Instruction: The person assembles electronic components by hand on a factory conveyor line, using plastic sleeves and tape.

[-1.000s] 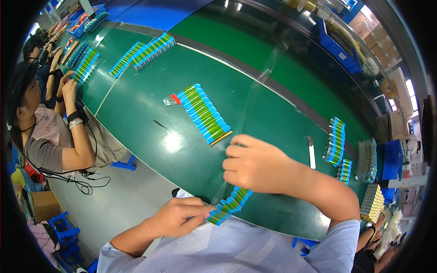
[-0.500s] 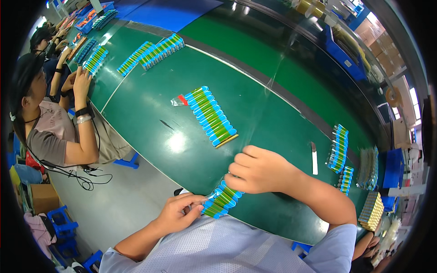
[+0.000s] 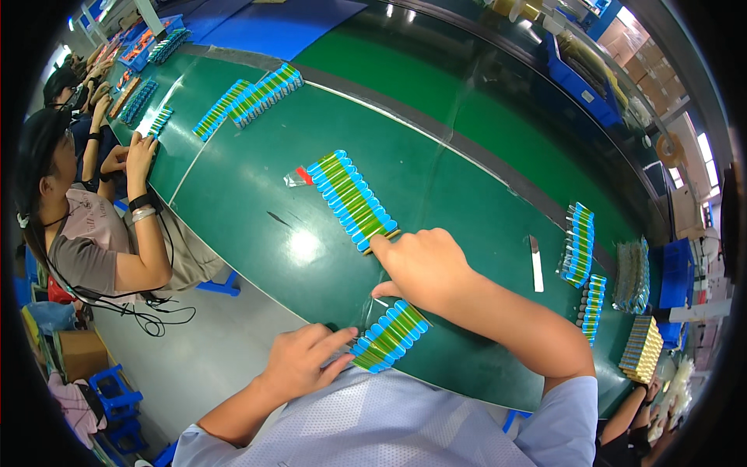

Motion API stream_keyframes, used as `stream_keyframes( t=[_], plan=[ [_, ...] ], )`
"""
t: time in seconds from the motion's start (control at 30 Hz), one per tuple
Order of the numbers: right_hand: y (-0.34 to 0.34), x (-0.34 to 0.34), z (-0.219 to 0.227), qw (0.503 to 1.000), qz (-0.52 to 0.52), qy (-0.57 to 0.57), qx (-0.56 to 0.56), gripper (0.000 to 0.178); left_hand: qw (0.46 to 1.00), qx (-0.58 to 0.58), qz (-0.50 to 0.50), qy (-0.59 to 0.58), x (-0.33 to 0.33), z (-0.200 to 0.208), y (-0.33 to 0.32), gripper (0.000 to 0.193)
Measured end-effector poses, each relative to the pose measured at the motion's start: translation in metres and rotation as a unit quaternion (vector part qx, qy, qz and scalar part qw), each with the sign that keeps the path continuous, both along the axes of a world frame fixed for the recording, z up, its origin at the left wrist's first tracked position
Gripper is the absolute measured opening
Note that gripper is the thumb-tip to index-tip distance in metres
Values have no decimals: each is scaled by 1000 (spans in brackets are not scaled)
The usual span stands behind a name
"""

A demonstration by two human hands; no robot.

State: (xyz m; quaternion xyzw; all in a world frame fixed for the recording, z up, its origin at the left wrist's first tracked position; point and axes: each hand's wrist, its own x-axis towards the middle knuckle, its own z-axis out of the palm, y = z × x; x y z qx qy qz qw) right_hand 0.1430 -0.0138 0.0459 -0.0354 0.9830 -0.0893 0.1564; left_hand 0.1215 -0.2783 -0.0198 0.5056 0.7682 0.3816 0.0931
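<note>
Close to my body at the table's edge lies a short row of cylindrical battery cells (image 3: 391, 338), blue at the ends and green-yellow in the middle. My left hand (image 3: 307, 359) has its thumb and forefinger closed on the row's left end, where some clear film shows. Farther out, my right hand (image 3: 424, 268) reaches over to a longer cell row (image 3: 350, 198). Its forefinger touches the near end of that row, by a thin yellowish strip, while the thumb points away, apart from it. The other right fingers are hidden beneath the hand. Nothing shows in its grasp.
A red-tipped clear bag (image 3: 298, 177) lies beside the longer row. To the right are a white-handled blade (image 3: 536, 265), another cell row (image 3: 577, 245) and a stack of pale pieces (image 3: 641, 348). More rows (image 3: 266, 95) lie far left. A co-worker (image 3: 93, 202) sits at left.
My right hand has left the near row and moved away from my body to the longer row's end. The near row now shows more fully; my left hand stays at its end.
</note>
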Motion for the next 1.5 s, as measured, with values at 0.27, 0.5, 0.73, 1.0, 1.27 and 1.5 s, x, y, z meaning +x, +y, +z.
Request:
stream_keyframes(
  t=[0.27,0.5,0.73,1.0,1.27,1.5],
  plan=[
    [12,-18,-2,998,-12,-16,-59,60,981,-91,-112,129,-20,20,9,47],
    [23,-20,1,998,26,-29,-43,57,979,-85,-105,153,-20,16,6,47],
    [49,19,-6,973,131,60,-179,46,980,-82,-98,154,-20,18,9,47],
    [19,87,2,971,-127,79,-184,47,978,-75,-114,160,-18,18,22,53],
    [35,126,-19,954,-194,87,-209,31,974,-15,-185,133,-18,23,61,66],
    [39,131,-13,881,-299,79,-359,22,976,-27,-196,88,-25,19,93,28]
  ],
)
